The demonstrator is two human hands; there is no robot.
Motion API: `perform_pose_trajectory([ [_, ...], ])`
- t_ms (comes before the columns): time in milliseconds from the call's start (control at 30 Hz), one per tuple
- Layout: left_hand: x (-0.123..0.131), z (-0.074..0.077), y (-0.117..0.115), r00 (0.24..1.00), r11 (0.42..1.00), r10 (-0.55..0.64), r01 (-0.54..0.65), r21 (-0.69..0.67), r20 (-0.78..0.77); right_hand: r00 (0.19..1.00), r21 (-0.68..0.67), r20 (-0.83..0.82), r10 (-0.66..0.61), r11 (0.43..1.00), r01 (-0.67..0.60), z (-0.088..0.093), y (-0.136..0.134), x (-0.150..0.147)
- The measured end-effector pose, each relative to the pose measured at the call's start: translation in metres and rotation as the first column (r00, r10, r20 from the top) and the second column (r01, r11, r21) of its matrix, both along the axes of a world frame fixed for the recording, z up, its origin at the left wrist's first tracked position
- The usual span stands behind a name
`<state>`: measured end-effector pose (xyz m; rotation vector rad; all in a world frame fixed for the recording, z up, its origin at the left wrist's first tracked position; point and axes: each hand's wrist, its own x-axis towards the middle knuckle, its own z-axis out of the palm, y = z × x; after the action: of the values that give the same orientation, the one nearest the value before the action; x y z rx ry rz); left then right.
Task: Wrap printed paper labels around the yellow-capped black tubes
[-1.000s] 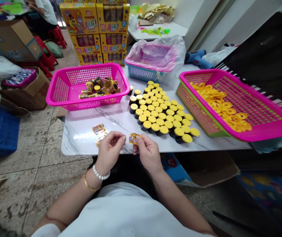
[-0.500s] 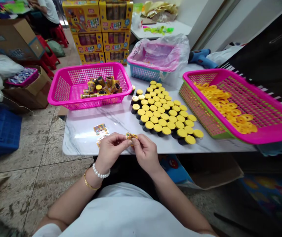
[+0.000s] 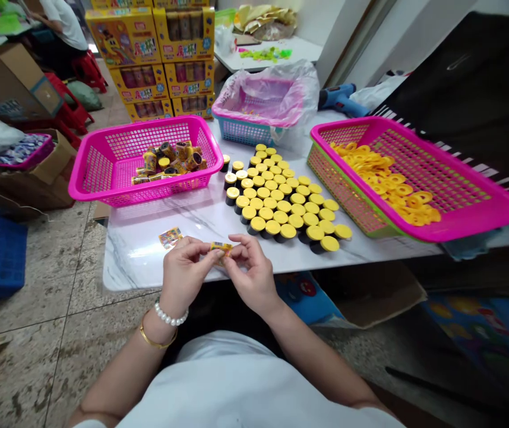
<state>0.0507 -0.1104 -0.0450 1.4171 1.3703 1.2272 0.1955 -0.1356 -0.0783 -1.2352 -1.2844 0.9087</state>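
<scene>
A small yellow printed label (image 3: 221, 246) stretches between my hands above the table's front edge. Its left end is pinched by my left hand (image 3: 187, 267), which wears a pearl bracelet. At the other end, the thumb and fingers of my right hand (image 3: 250, 270) grip it, with the index finger raised off. More printed labels (image 3: 170, 238) lie on the tabletop beyond my left hand. Past my right hand stand many small black cups with yellow lids (image 3: 280, 204), packed in slanted rows.
On the left, a pink basket (image 3: 142, 193) holds cups wrapped in labels. A pink basket (image 3: 472, 229) on the right contains yellow rings (image 3: 388, 178). Behind are a plastic-lined basket (image 3: 245, 132), stacked yellow boxes (image 3: 147, 56) and a blue tool (image 3: 343, 100). Someone sits at the far left.
The view has shifted, so the table things appear further left. The label shows flatter between my fingers, and my right index finger has lifted.
</scene>
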Motion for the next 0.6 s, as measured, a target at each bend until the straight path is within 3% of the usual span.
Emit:
perform_pose_trajectory([
  [133,-0.002,0.007,-0.003,0.989,0.988,-0.053,0.072,-0.138,0.135,1.000,0.004,-0.007,-0.006,1.000,0.006,0.004,-0.001,-0.002],
  [233,-0.004,0.009,-0.003,0.961,0.939,-0.119,0.191,-0.285,0.250,1.000,0.039,0.029,-0.001,0.999,0.000,0.007,-0.003,0.002],
  [300,-0.004,0.009,-0.002,0.939,0.894,-0.163,0.271,-0.357,0.304,0.994,0.113,0.106,-0.007,0.994,-0.005,0.008,-0.005,0.012],
  [367,-0.004,0.010,-0.001,0.923,0.854,-0.170,0.313,-0.415,0.346,0.961,0.245,0.248,-0.123,0.968,0.060,0.009,-0.005,0.029],
  [433,-0.002,0.011,0.000,0.906,0.812,-0.156,0.344,-0.471,0.394,0.828,0.414,0.415,-0.377,0.889,0.198,0.008,-0.004,0.051],
  [500,0.001,0.012,0.001,0.876,0.765,-0.137,0.390,-0.513,0.462,0.579,0.537,0.549,-0.602,0.786,0.308,0.004,-0.001,0.071],
  [567,0.004,0.012,0.004,0.837,0.721,-0.109,0.438,-0.537,0.536,0.359,0.579,0.654,-0.666,0.746,0.328,-0.001,0.001,0.084],
  [600,0.006,0.012,0.005,0.816,0.708,-0.082,0.451,-0.544,0.572,0.290,0.584,0.692,-0.662,0.748,0.316,-0.004,0.002,0.088],
])
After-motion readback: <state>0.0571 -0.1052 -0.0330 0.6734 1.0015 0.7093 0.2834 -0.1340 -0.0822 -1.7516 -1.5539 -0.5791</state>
